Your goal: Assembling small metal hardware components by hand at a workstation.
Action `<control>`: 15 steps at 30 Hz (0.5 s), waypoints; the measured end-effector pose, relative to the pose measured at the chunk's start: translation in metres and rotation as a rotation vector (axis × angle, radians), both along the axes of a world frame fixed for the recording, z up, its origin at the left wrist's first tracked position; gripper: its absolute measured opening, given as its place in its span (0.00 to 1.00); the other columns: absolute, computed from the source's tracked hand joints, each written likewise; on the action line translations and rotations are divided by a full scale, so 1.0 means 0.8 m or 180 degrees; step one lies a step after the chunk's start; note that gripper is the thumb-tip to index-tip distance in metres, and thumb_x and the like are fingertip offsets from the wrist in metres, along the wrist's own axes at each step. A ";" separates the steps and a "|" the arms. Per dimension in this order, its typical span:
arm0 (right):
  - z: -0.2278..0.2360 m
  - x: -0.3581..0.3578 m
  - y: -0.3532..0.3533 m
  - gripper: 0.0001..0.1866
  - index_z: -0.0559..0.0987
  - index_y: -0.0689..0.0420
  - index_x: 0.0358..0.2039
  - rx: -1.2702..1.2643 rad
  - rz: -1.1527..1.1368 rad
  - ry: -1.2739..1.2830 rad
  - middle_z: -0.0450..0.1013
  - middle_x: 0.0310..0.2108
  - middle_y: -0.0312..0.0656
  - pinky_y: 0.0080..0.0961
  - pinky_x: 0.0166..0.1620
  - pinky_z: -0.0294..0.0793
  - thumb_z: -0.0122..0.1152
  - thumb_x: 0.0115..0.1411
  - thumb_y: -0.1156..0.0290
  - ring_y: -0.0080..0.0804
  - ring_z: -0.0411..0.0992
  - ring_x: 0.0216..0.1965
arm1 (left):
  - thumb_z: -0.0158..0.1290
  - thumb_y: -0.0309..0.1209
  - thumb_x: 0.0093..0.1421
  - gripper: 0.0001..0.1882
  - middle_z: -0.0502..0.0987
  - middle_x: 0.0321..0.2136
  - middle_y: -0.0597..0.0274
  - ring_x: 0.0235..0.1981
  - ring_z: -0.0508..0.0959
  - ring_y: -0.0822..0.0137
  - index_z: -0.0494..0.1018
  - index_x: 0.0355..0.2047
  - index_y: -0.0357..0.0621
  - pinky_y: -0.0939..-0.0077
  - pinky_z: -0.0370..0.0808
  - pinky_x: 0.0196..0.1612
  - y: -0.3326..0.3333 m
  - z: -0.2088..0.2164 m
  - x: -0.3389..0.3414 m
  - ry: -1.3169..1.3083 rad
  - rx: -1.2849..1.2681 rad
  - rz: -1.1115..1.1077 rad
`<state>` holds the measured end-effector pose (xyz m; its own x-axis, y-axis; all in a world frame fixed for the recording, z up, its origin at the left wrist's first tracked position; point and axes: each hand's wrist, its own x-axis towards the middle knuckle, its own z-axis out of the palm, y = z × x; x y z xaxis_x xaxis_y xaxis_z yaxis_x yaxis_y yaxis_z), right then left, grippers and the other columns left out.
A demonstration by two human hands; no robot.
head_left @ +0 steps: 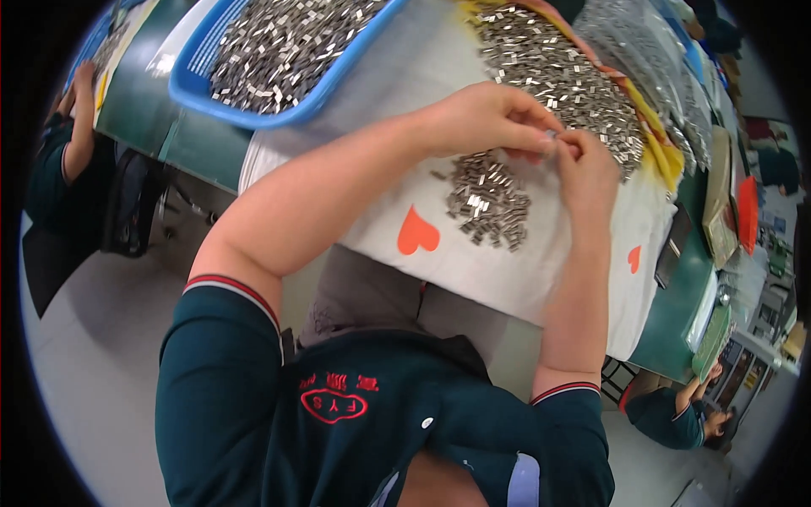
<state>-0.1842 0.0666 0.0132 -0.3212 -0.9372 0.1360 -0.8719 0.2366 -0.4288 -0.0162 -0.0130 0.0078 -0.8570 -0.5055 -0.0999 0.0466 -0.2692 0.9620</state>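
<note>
dark green shirt (363, 439) | red oval emblem (334, 406) with letters | red characters (340, 381) beside it

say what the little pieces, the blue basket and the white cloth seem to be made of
Little pieces: probably metal, silvery and shiny, since many flat faces throw bright glints; plated or bare, I can't tell.
Blue basket: looks like moulded plastic, smooth with a slight sheen and slotted sides.
White cloth: matte fabric, judging by its soft, draped edge; fibre unclear.
</note>
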 end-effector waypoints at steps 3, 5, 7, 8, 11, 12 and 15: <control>-0.002 0.009 0.000 0.06 0.76 0.57 0.27 0.0122 0.0021 -0.0129 0.70 0.24 0.42 0.27 0.32 0.67 0.57 0.48 0.71 0.35 0.69 0.26 | 0.55 0.25 0.51 0.17 0.75 0.32 0.63 0.32 0.75 0.76 0.69 0.42 0.36 0.82 0.72 0.37 0.001 -0.008 0.010 0.0075 0.0101 0.0024; -0.010 0.008 -0.001 0.07 0.76 0.58 0.29 -0.0066 0.0205 -0.0073 0.70 0.24 0.42 0.27 0.33 0.67 0.56 0.48 0.71 0.36 0.69 0.26 | 0.56 0.24 0.50 0.18 0.75 0.32 0.64 0.33 0.74 0.76 0.69 0.43 0.36 0.82 0.72 0.38 -0.002 -0.015 0.014 0.0105 -0.0261 0.0016; -0.012 0.006 0.002 0.07 0.76 0.59 0.29 -0.0319 0.0286 0.0012 0.71 0.24 0.41 0.25 0.32 0.67 0.56 0.48 0.72 0.33 0.69 0.26 | 0.56 0.24 0.50 0.18 0.75 0.33 0.63 0.33 0.74 0.76 0.69 0.43 0.36 0.83 0.72 0.38 0.000 -0.018 0.012 0.0139 -0.0239 0.0023; -0.011 0.004 0.004 0.06 0.76 0.60 0.28 -0.0576 0.0364 0.0090 0.71 0.24 0.40 0.23 0.32 0.67 0.56 0.49 0.73 0.30 0.69 0.25 | 0.56 0.23 0.49 0.19 0.75 0.33 0.63 0.34 0.74 0.76 0.68 0.43 0.35 0.83 0.72 0.38 0.000 -0.018 0.009 0.0166 -0.0220 0.0027; 0.005 0.005 0.014 0.05 0.76 0.61 0.28 -0.0690 0.0018 -0.1696 0.72 0.25 0.36 0.17 0.32 0.66 0.56 0.49 0.76 0.21 0.67 0.25 | 0.56 0.22 0.49 0.19 0.74 0.34 0.62 0.34 0.74 0.76 0.68 0.43 0.35 0.82 0.72 0.39 -0.001 -0.014 0.002 0.0051 -0.0337 0.0024; 0.004 0.008 0.018 0.05 0.76 0.61 0.28 -0.0761 0.0000 -0.1669 0.72 0.25 0.36 0.17 0.32 0.66 0.56 0.49 0.76 0.21 0.67 0.25 | 0.56 0.22 0.49 0.19 0.74 0.34 0.62 0.34 0.74 0.76 0.68 0.43 0.35 0.82 0.72 0.39 0.001 -0.013 0.005 0.0077 -0.0399 -0.0014; -0.004 0.012 0.025 0.05 0.76 0.61 0.28 -0.0667 0.0508 -0.2698 0.71 0.25 0.32 0.13 0.32 0.64 0.57 0.49 0.79 0.15 0.64 0.26 | 0.55 0.21 0.49 0.19 0.74 0.34 0.62 0.34 0.74 0.76 0.68 0.43 0.35 0.83 0.72 0.38 0.005 -0.017 0.010 0.0040 -0.0179 0.0071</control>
